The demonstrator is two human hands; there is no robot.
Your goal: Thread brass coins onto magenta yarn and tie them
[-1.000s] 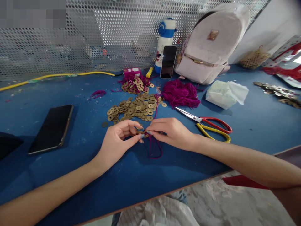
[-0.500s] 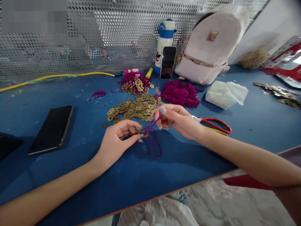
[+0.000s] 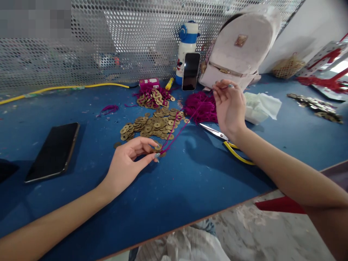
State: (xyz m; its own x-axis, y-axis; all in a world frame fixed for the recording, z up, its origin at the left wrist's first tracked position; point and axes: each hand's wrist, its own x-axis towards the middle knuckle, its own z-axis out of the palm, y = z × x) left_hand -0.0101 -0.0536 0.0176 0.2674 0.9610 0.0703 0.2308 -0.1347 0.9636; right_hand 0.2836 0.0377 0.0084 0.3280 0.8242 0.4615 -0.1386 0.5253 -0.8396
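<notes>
My left hand [image 3: 133,157] pinches brass coins [image 3: 162,153] with holes in their middles, just above the blue table. Purple string [image 3: 178,135] runs from these coins up to the right. My right hand [image 3: 230,105] is raised in front of the backpack, its fingertips closed on the string's far end, which is pulled taut. Beyond my left hand lies a loose pile of brass coins [image 3: 152,125]. A bundle of purple string [image 3: 199,107] sits just left of my right hand. Scissors [image 3: 233,152] with a yellow handle lie partly under my right forearm.
Coins tied with purple string [image 3: 154,98] lie by a purple box [image 3: 149,83]. A black phone [image 3: 53,152] rests at left; another phone [image 3: 191,71] leans on a bottle [image 3: 187,45]. A pale backpack [image 3: 244,47] and a tissue pack [image 3: 261,107] stand at right.
My right hand has moved up and to the right, drawing the purple string out; the loop that hung by my left hand is gone. My left hand keeps its pinch on the coins.
</notes>
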